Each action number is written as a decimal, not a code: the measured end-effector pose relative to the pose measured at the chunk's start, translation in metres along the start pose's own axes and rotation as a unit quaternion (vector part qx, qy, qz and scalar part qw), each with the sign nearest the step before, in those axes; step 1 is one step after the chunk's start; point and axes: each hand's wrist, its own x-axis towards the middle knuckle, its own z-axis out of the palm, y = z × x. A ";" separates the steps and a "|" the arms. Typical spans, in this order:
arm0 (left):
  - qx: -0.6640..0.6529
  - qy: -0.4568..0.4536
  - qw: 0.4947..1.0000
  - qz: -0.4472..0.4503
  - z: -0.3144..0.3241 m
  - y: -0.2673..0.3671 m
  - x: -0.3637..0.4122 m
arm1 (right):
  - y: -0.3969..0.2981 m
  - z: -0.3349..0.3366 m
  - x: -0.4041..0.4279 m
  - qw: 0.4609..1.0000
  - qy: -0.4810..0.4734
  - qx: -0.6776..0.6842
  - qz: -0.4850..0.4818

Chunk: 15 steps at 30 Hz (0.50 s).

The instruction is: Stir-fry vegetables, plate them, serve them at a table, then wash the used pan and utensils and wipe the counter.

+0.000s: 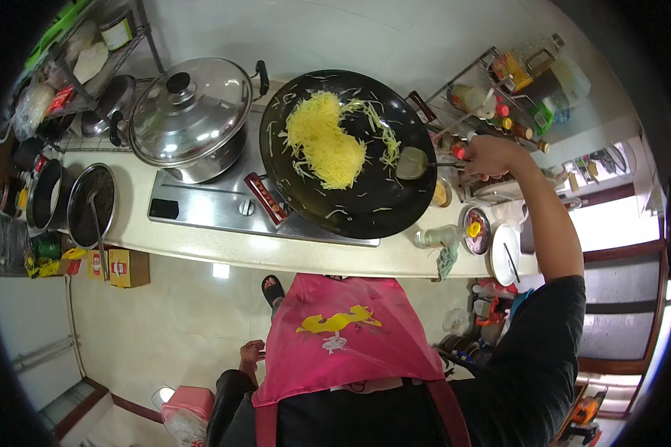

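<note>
My right hand (489,159) grips the handle of a wok spatula (411,163), whose flat blade rests inside the right wall of a large black wok (363,215). A heap of pale yellow shredded potato (324,142) lies in the wok, left of the blade. A thinner strand of shreds curves from its top towards the spatula, and loose bits cling to the wok's sides. Low beside the pink apron (352,329) hangs my left hand (251,353), away from the counter. Its fingers are partly hidden, so whether they hold anything is unclear.
A lidded steel pot (193,117) stands left of the wok on the gas hob (223,215). To the right are a clear bottle (437,237), a plate of chopped food (475,229) and a white bowl (504,254). A steel-rimmed pan (92,207) sits at the counter's left.
</note>
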 end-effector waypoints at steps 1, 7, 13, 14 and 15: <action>-0.006 0.002 1.000 0.003 0.001 -0.003 0.004 | 0.010 -0.004 0.007 0.993 -0.058 0.081 0.062; 0.091 0.062 0.994 0.020 0.022 0.020 0.007 | -0.017 0.004 0.124 0.918 0.346 -0.111 -0.160; 0.079 0.067 0.994 0.030 0.038 0.039 0.012 | -0.110 0.022 0.000 0.912 0.286 -0.217 -0.200; 0.073 0.065 0.995 0.029 0.039 0.037 0.015 | -0.105 0.021 -0.016 0.911 0.267 -0.240 -0.201; 0.076 0.064 0.995 0.029 0.043 0.039 0.017 | -0.091 0.016 -0.025 0.935 0.209 -0.224 -0.181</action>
